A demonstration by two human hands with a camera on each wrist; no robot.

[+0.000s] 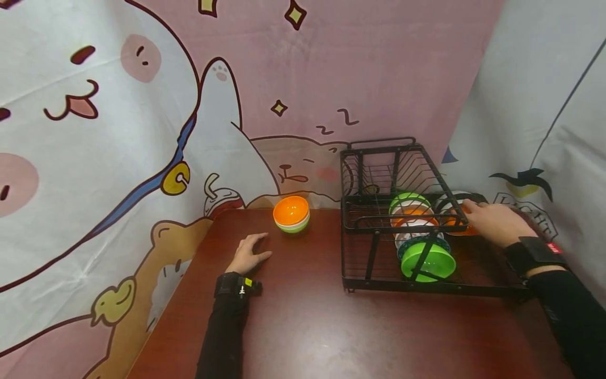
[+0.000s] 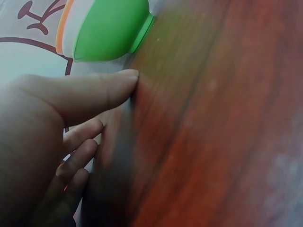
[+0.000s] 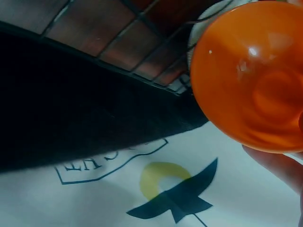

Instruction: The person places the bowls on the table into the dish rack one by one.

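My right hand (image 1: pixel 497 221) reaches in at the right side of a black wire dish rack (image 1: pixel 426 287) and pinches an orange bowl (image 3: pixel 236 80) at its rim. The bowl's hollow side faces the right wrist camera, and one finger lies behind its edge. My left hand (image 1: pixel 246 255) rests on the brown table with its fingers relaxed and holds nothing. Just beyond its fingertips stands a small stack: an orange bowl (image 1: pixel 291 210) on top, with white and green bowls under it. The green bowl (image 2: pixel 111 33) shows closest in the left wrist view.
Inside the rack a row of several tilted bowls leans together, with a bright green bowl (image 1: pixel 440 258) at the front. The rack's upper basket overhangs them. Pink and white cartoon cloth (image 1: pixel 402 68) hangs behind the table (image 1: pixel 303 326) and along both sides.
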